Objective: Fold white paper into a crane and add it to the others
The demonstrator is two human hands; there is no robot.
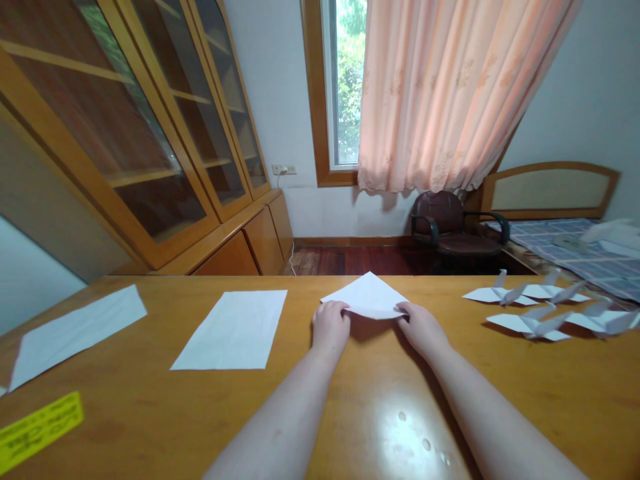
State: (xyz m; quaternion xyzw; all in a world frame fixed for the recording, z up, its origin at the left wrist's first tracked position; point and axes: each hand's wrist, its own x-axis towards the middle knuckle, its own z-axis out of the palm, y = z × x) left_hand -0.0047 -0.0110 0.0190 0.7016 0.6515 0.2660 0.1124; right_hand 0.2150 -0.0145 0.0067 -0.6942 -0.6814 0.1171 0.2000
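Observation:
A white sheet folded into a triangle [369, 295] lies on the wooden table [320, 400], its point facing away from me. My left hand [330, 325] pinches its near left corner with curled fingers. My right hand [421, 325] grips the near right corner the same way. Both forearms reach forward over the tabletop.
A flat white sheet [235, 328] lies left of my hands, and a strip of paper [75, 332] further left. A yellow label [37, 430] sits at the near left edge. Several folded paper cranes [543, 310] stand at the right. Beyond the table are a chair [453, 227], cabinets and a bed.

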